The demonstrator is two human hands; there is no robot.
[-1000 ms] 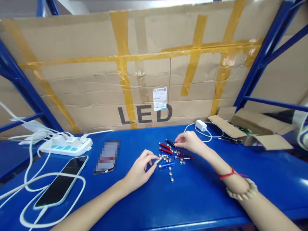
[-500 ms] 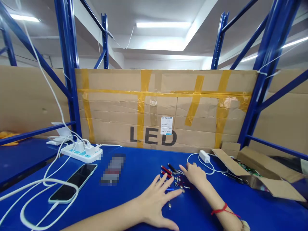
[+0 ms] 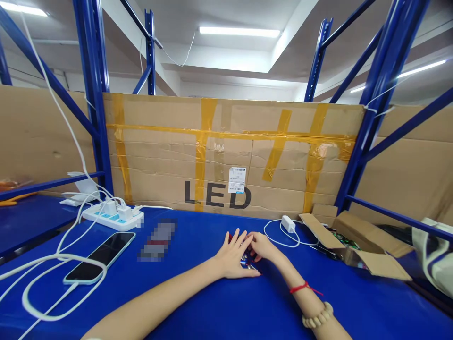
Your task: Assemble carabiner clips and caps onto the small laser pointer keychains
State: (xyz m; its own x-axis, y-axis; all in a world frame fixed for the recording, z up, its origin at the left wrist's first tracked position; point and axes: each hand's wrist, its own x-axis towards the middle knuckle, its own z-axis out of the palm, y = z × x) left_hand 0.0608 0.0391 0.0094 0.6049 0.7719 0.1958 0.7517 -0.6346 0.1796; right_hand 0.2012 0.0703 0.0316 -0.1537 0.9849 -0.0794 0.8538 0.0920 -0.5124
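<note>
My left hand (image 3: pixel 232 257) lies on the blue table (image 3: pixel 212 307) with its fingers stretched out over a small pile of red and blue pen-like tubes and silver button cells (image 3: pixel 248 263). My right hand (image 3: pixel 261 247) meets it from the other side, fingers curled and pressed against the pile. Its fingertips touch those of the left hand. Most of the pile is hidden under the two hands. A red string and a bead bracelet circle my right wrist.
A phone (image 3: pixel 99 257) on a looped white cable (image 3: pixel 53 288) and a power strip (image 3: pixel 113 218) lie at left, with a blurred dark object (image 3: pixel 157 241) nearer the middle. A white charger (image 3: pixel 287 223) and an open cardboard box (image 3: pixel 357 245) sit at right. A taped LED carton (image 3: pixel 230 156) closes the back.
The view tilted upward. Both hands left off picking single pieces, spread over the pile and drew in from either side until their fingertips met over it.
</note>
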